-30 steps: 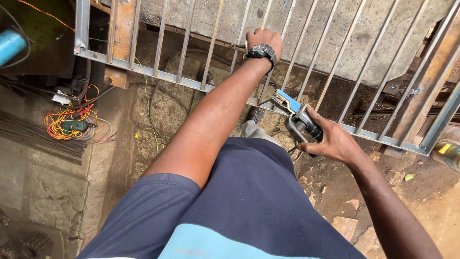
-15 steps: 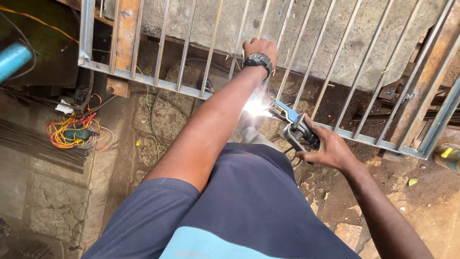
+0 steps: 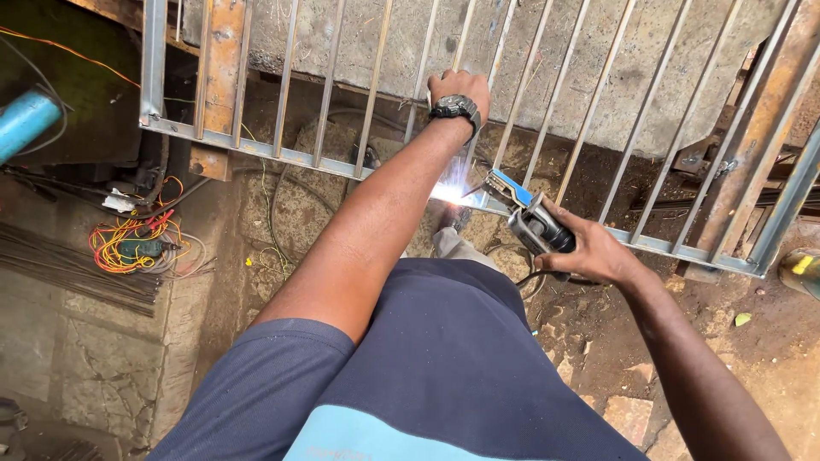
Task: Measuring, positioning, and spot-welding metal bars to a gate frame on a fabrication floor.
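A grey metal grille [image 3: 282, 154] of thin vertical bars on a flat bottom rail lies across the upper view. My left hand [image 3: 461, 85], with a black wristwatch on the wrist, grips one vertical bar above the rail. My right hand [image 3: 589, 252] holds a welding electrode holder [image 3: 534, 218] with a blue and grey jaw. Its tip points left at the bottom rail, where a bright white arc [image 3: 451, 195] glows just under my left forearm.
A tangle of orange and yellow wires [image 3: 128, 243] lies at the left beside a bundle of thin steel rods [image 3: 68, 265]. A blue pipe [image 3: 26, 124] sits at the far left. A rusty steel post [image 3: 218, 77] stands behind the grille. A concrete slab lies beyond.
A bright arc has appeared at the rail by the holder's tip; one second ago there was none. Both hands stay in place on the bar and the holder.
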